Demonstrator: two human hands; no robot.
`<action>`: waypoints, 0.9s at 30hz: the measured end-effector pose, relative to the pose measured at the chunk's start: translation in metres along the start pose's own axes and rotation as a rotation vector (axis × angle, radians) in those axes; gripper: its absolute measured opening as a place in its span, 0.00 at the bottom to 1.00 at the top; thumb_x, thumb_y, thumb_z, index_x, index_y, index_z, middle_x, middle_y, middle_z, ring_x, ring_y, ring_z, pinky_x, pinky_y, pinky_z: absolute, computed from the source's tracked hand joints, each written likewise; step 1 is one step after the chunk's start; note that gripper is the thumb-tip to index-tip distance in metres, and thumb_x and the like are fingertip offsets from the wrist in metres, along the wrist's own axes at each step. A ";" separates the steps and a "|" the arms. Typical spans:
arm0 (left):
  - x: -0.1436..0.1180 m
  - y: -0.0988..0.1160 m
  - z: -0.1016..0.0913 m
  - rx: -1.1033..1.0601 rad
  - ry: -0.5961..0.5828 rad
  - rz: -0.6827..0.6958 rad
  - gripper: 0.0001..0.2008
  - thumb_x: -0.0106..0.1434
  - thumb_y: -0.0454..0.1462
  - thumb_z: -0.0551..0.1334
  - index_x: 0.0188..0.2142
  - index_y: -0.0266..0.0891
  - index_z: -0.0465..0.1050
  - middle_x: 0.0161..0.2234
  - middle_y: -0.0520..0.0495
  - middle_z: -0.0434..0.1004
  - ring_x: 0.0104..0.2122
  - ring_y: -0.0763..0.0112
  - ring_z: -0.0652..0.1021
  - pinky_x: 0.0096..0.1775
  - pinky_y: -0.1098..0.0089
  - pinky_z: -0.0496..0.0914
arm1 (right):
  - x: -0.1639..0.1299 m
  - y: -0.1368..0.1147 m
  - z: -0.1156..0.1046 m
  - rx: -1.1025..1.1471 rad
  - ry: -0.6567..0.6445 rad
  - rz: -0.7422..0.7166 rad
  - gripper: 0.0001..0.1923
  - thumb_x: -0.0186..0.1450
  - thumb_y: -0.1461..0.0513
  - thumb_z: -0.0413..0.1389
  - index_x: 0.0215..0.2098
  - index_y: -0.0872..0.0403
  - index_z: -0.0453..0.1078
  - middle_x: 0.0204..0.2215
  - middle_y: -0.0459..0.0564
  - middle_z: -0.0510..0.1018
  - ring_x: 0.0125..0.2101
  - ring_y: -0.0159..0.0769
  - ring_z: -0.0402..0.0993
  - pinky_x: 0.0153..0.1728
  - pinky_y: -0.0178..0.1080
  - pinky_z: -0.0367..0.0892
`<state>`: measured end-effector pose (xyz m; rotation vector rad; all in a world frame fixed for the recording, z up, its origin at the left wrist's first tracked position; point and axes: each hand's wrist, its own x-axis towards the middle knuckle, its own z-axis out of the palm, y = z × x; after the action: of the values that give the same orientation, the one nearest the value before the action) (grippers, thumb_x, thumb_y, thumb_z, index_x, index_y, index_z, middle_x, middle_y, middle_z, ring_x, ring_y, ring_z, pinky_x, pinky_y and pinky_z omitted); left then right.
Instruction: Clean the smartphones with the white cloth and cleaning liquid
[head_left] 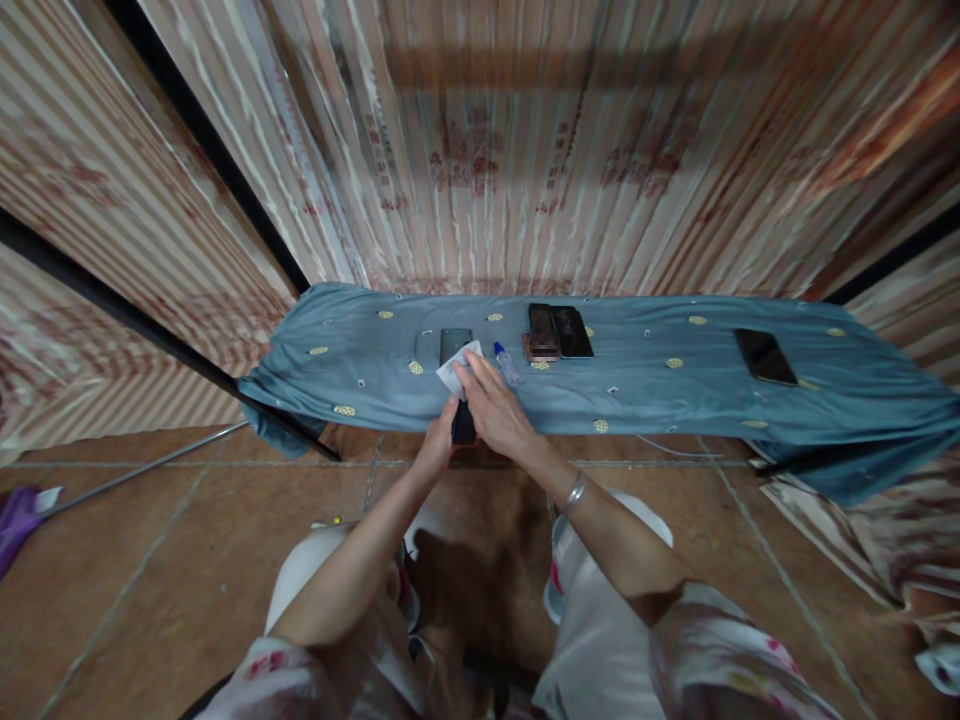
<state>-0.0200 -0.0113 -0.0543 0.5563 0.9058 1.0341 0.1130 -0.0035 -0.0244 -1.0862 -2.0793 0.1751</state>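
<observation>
Wiping mid-frame, my left hand (439,447) grips a dark phone (463,425) while my right hand (491,408) presses a cloth (456,368) on it; others on the surface (660,375) lie untouched.

Blue-grey cloth (645,370), gold dots

Middle of the frame is crowded: a dark phone (454,342), small bottle (507,363) and two stacked phones (561,331) hem the hands. Open blue cloth (660,385) stretches right until the lone phone (764,355); left end lies bare.
</observation>
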 end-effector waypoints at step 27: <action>-0.013 0.010 0.056 -0.049 0.094 -0.059 0.23 0.71 0.45 0.47 0.44 0.34 0.77 0.29 0.44 0.82 0.28 0.66 0.81 0.34 0.68 0.76 | 0.000 0.050 0.022 0.365 0.219 0.454 0.26 0.69 0.59 0.45 0.64 0.56 0.60 0.60 0.59 0.70 0.59 0.45 0.68 0.59 0.48 0.64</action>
<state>0.0195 -0.0177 -0.0120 0.4402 0.9718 1.0328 0.1297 0.0332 -0.0618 -1.2643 -1.5079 0.6053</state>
